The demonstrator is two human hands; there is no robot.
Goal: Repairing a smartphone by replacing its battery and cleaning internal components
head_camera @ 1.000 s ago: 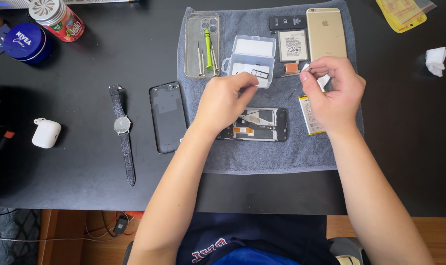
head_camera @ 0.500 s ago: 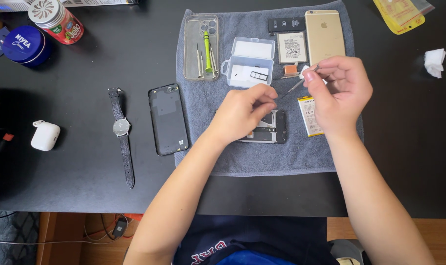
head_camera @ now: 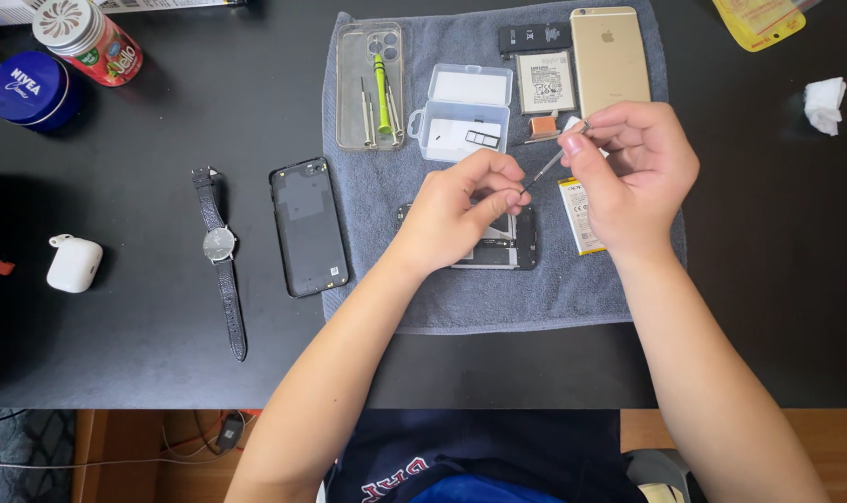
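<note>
My right hand (head_camera: 633, 172) holds a thin metal screwdriver (head_camera: 551, 166) by its top, the shaft slanting down to the left. My left hand (head_camera: 460, 212) has thumb and forefinger pinched together right at the screwdriver's tip; whether something tiny is between them is too small to tell. Both hands hover over a grey towel (head_camera: 386, 279). An opened black phone (head_camera: 521, 250) lies on the towel, partly hidden under my left hand. A yellow-edged battery (head_camera: 577, 219) lies beside my right hand.
On the towel are a clear case holding small tools (head_camera: 372, 84), a small clear plastic box (head_camera: 460, 116), a gold phone (head_camera: 609, 51) and two flat battery parts. Left of it lie a black back cover (head_camera: 309, 225), a wristwatch (head_camera: 220, 251), a white earbud case (head_camera: 74, 263) and two tins.
My left hand lifted off the opened phone and moved right and up to meet the screwdriver tip. My right hand tilted the screwdriver down toward it.
</note>
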